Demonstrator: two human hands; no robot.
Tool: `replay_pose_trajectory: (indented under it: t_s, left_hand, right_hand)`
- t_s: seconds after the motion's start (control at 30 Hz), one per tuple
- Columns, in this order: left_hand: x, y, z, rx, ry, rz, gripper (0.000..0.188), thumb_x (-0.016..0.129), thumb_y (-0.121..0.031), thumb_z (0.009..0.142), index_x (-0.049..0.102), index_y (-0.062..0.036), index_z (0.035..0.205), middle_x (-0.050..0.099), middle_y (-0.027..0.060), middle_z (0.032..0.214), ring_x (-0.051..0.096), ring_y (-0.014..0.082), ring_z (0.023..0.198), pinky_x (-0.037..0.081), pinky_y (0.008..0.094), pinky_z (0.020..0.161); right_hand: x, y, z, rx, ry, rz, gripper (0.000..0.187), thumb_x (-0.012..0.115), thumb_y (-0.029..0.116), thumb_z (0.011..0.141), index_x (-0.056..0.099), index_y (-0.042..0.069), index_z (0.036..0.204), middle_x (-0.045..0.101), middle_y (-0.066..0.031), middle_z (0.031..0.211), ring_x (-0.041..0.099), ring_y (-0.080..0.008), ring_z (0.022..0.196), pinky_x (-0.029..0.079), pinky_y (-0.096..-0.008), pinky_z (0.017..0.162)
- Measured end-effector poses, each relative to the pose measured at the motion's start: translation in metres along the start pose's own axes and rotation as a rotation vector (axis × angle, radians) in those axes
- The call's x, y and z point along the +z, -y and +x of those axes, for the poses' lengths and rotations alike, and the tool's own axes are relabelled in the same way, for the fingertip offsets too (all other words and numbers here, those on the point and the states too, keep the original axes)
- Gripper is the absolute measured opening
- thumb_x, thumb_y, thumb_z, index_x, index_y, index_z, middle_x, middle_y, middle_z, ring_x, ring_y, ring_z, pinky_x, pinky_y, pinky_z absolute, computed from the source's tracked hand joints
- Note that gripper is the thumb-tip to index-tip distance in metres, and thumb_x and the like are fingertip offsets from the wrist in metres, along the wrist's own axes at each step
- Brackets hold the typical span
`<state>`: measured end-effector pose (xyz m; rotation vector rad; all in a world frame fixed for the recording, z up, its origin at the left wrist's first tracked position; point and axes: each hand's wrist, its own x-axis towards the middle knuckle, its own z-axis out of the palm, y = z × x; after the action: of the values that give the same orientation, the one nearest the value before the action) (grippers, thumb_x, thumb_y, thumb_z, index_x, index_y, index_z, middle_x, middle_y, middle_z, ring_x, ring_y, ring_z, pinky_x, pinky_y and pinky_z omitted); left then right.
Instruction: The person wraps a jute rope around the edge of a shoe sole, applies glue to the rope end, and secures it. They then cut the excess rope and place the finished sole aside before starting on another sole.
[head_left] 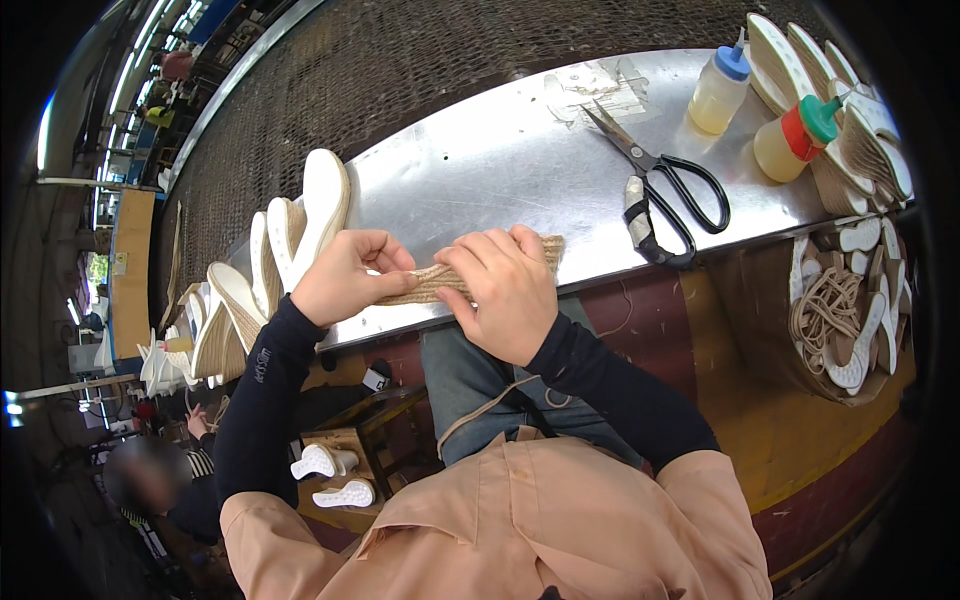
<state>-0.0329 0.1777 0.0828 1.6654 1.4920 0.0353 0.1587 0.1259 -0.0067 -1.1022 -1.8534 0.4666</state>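
A tan woven jute strip (430,283) lies along the near edge of a metal table (500,150). My left hand (345,277) pinches its left part between thumb and fingers. My right hand (508,290) presses and grips its right part, and the strip's far end pokes out past my fingers. Both hands sit close together above my lap. Just left of my left hand stands a row of white shoe soles with jute sides (300,225), leaning on edge.
Black scissors (665,185) lie on the table's right part. Two glue bottles, one with a blue cap (720,90) and one with red and green (795,140), stand by more stacked soles (850,110). A box of soles and cord (845,320) hangs below. Another person (150,480) sits at the lower left.
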Motion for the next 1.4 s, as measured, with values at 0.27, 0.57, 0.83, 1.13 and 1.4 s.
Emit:
replay_pose_trajectory:
  t_s: [0.27,0.57,0.83,1.13,1.4]
  left_hand:
    - [0.002,0.002,-0.002,0.06,-0.046,0.018,0.016,0.073,-0.015,0.079,0.07,0.0009,0.079,0.066,0.0038,0.069,0.056,0.0062,0.059,0.045,0.0218,0.051]
    - [0.01,0.001,-0.002,0.063,-0.116,-0.002,0.013,0.071,-0.011,0.078,0.071,0.002,0.078,0.068,0.005,0.069,0.057,0.0067,0.06,0.047,0.022,0.057]
    - [0.002,-0.002,-0.01,0.125,-0.076,-0.028,0.015,0.072,-0.012,0.079,0.072,0.0018,0.086,0.069,0.007,0.075,0.061,0.0088,0.068,0.05,0.0239,0.063]
    - [0.009,0.004,-0.005,-0.003,-0.117,-0.027,0.014,0.072,-0.011,0.077,0.072,0.0019,0.082,0.068,0.0067,0.07,0.06,0.0094,0.062,0.049,0.0253,0.058]
    - [0.013,0.002,-0.009,0.127,-0.172,-0.017,0.014,0.072,-0.012,0.076,0.072,0.0017,0.081,0.069,0.0078,0.07,0.06,0.0092,0.062,0.049,0.0247,0.059]
  right_hand:
    - [0.0,-0.001,0.001,-0.024,-0.02,0.021,0.027,0.072,0.018,0.074,0.067,0.013,0.1,0.062,-0.0007,0.094,0.057,-0.0188,0.09,0.035,-0.0364,0.084]
    - [0.002,-0.002,0.0,-0.049,-0.008,-0.002,0.024,0.073,0.018,0.074,0.069,0.017,0.097,0.062,0.0016,0.094,0.057,-0.0179,0.09,0.035,-0.037,0.084]
    - [0.002,0.0,0.0,-0.047,-0.017,-0.008,0.023,0.071,0.017,0.075,0.07,0.019,0.098,0.062,0.0015,0.094,0.057,-0.0179,0.089,0.035,-0.0366,0.082]
    - [0.004,-0.004,-0.001,-0.171,-0.052,-0.101,0.024,0.07,0.017,0.076,0.07,0.021,0.1,0.063,-0.0011,0.095,0.058,-0.0187,0.089,0.035,-0.038,0.082]
    - [0.0,-0.001,0.001,-0.049,-0.02,0.011,0.049,0.073,0.02,0.074,0.056,0.007,0.117,0.064,-0.0037,0.097,0.059,-0.0214,0.092,0.035,-0.0391,0.085]
